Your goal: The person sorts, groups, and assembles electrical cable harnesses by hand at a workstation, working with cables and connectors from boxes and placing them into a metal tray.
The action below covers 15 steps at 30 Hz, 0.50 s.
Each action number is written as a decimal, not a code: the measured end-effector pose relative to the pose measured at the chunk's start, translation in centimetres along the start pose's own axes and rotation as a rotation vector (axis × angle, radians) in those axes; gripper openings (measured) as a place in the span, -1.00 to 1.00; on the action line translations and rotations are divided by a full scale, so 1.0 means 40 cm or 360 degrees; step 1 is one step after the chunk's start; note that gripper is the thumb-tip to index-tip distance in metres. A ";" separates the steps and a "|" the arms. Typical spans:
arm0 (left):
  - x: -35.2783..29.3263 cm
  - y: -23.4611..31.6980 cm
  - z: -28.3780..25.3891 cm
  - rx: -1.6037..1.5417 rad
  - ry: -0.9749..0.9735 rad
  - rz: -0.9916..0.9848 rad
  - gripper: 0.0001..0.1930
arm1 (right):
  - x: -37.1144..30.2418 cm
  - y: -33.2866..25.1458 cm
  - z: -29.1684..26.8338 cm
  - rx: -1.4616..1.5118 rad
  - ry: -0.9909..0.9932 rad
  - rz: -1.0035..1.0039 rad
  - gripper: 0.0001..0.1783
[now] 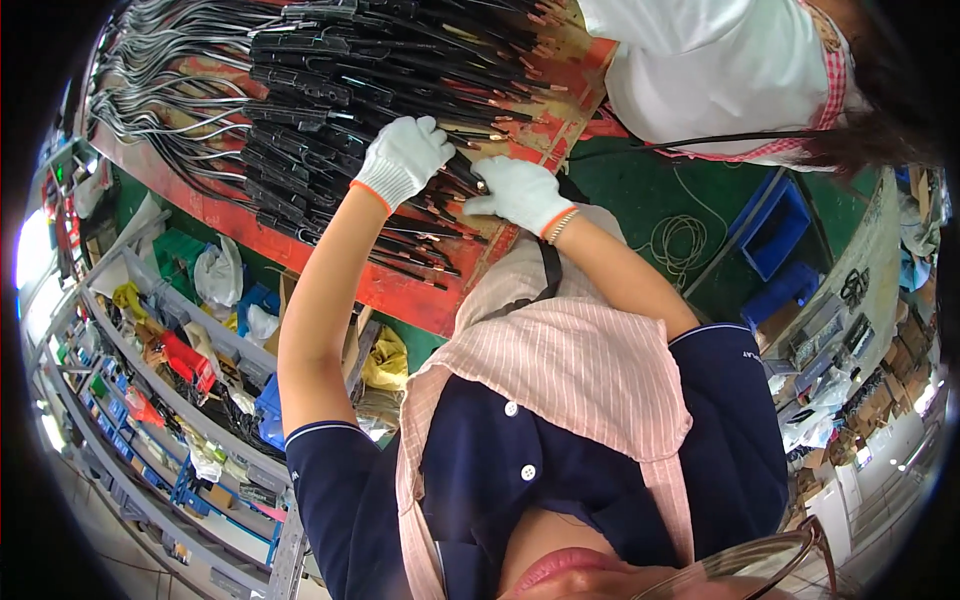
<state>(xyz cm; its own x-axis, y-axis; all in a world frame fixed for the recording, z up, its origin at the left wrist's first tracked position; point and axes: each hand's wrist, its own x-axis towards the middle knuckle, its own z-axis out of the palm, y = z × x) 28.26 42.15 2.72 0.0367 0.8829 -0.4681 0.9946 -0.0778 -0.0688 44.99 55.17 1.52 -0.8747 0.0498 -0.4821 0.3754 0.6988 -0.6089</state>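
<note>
Both my hands wear white knit gloves. My left hand, with an orange cuff, is closed over the bundled cables, its fingers curled. Between my hands runs a thick black cable, which the left fingers seem to grip; their undersides are hidden. My right hand pinches the cable's end, where a small metal tip shows between thumb and fingers. Around them lie rows of black cable assemblies with bare copper ends toward the right and grey wires trailing left.
A worn red table carries the cables. Across its right corner stands another person in a white top. Blue bins and a coiled cable are on the green floor to the right. Cluttered shelving stands at left.
</note>
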 end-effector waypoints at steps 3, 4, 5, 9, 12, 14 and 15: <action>-0.010 -0.009 -0.002 -0.0035 0.0079 0.0050 -0.81 | 0.018 -0.006 -0.037 0.0210 -0.0214 0.0040 -0.47; -0.012 -0.014 -0.014 -0.0143 0.0069 0.0061 -0.81 | 0.023 0.003 -0.055 0.0439 -0.0458 0.0126 -0.47; -0.013 -0.018 -0.032 -0.0139 0.0076 0.0072 -0.81 | 0.016 0.049 -0.024 0.0526 -0.0284 -0.0124 -0.46; -0.034 -0.025 -0.060 -0.0419 0.0465 -0.0029 -0.75 | -0.033 0.115 -0.074 0.1881 -0.0460 0.0238 -0.59; -0.036 -0.027 -0.066 -0.0460 0.0646 -0.0039 -0.71 | -0.030 0.100 -0.078 0.1693 -0.0262 0.0165 -0.57; -0.038 -0.028 -0.060 -0.0502 0.0686 -0.0031 -0.72 | -0.022 0.051 -0.077 0.1718 -0.0442 0.0344 -0.56; -0.035 -0.026 -0.065 -0.0492 0.0681 -0.0041 -0.72 | -0.013 0.029 -0.083 0.1666 -0.0540 0.0343 -0.57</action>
<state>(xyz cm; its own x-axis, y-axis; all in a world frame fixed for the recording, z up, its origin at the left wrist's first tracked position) 27.41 42.21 5.73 -0.0163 0.9978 -0.0637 0.9755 0.0298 0.2178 44.87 58.32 3.16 -0.6917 -0.2112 -0.6906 0.7212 -0.2533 -0.6448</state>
